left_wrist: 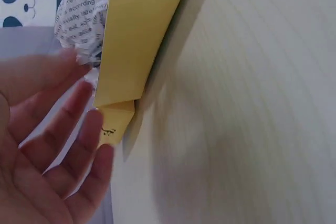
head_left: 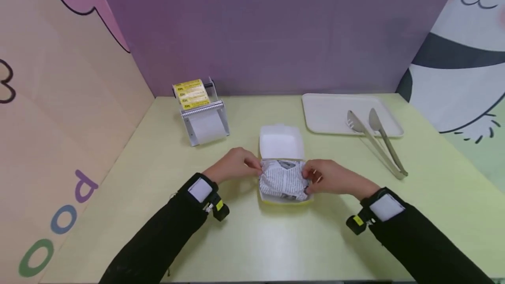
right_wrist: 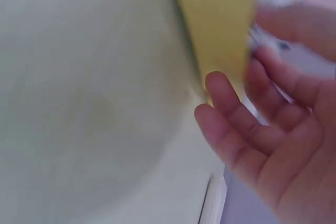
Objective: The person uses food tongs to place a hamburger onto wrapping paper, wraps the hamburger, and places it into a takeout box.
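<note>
A bundle wrapped in white paper with newspaper-like print (head_left: pixel 282 179) sits in the base of a small clamshell box (head_left: pixel 281 141), yellow outside and white inside. Its lid stands open toward the back. At the bundle's left end, my left hand (head_left: pixel 236 165) pinches the paper between thumb and forefinger. The right hand (head_left: pixel 335 178) holds the bundle's right end with thumb and fingertips. In the left wrist view, the other fingers (left_wrist: pixel 89 153) spread beside the yellow box wall (left_wrist: pixel 136 40). What the paper wraps is hidden.
A metal dispenser (head_left: pixel 203 113) with a roll of yellow labels stands at the back left. A white tray (head_left: pixel 323 115) lies at the back right, with metal tongs (head_left: pixel 380 143) resting across its front edge. Purple and cartoon-printed walls surround the table (head_left: pixel 315 249).
</note>
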The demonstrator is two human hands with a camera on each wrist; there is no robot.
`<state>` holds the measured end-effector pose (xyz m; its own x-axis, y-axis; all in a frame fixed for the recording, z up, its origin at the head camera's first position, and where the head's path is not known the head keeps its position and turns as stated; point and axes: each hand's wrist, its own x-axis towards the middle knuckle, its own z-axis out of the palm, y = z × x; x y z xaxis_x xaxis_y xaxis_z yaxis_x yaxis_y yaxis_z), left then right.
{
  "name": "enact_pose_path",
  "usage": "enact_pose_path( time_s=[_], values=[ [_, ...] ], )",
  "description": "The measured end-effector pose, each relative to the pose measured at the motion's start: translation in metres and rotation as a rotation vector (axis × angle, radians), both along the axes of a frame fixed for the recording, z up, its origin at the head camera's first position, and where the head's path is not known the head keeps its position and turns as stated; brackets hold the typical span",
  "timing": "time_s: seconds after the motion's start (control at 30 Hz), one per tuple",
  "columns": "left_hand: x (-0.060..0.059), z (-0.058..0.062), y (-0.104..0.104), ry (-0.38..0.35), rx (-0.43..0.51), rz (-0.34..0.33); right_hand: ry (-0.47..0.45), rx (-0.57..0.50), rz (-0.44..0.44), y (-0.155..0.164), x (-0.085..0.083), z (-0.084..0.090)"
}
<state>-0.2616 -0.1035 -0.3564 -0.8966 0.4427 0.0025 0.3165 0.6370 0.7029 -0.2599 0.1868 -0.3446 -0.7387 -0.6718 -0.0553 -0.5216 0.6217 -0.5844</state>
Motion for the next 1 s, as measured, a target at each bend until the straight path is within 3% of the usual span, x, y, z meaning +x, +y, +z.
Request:
enact_pose_path(
  time_s=[0.07, 0.17, 0.3, 0.37, 0.43, 0.73, 0.87, 1.0],
  values=[
    [0.001, -0.002, -0.004, 0.004, 0.019, 0.081, -0.021, -0.056, -0.029, 0.007, -0.002, 0.001],
    [0.0, -0.002, -0.007, -0.122, 0.086, 0.167, -0.117, -0.145, -0.16, 0.011, -0.007, 0.0],
    [-0.002, -0.004, -0.004, -0.436, 0.21, 0.138, -0.477, -0.276, -0.275, 0.007, -0.014, -0.009],
    [-0.003, -0.006, 0.0, -0.54, 0.271, 0.104, -0.618, -0.304, -0.274, 0.004, -0.017, -0.014],
    [-0.004, -0.009, 0.003, -0.604, 0.336, 0.096, -0.685, -0.311, -0.264, 0.002, -0.018, -0.017],
    [-0.01, -0.021, 0.014, -0.711, 0.466, 0.185, -0.783, -0.381, -0.291, -0.004, -0.021, -0.017],
    [-0.011, -0.023, 0.018, -0.69, 0.491, 0.238, -0.782, -0.406, -0.339, -0.005, -0.019, -0.018],
    [-0.009, -0.021, 0.019, -0.64, 0.423, 0.281, -0.761, -0.438, -0.354, -0.005, -0.015, -0.017]
  ],
)
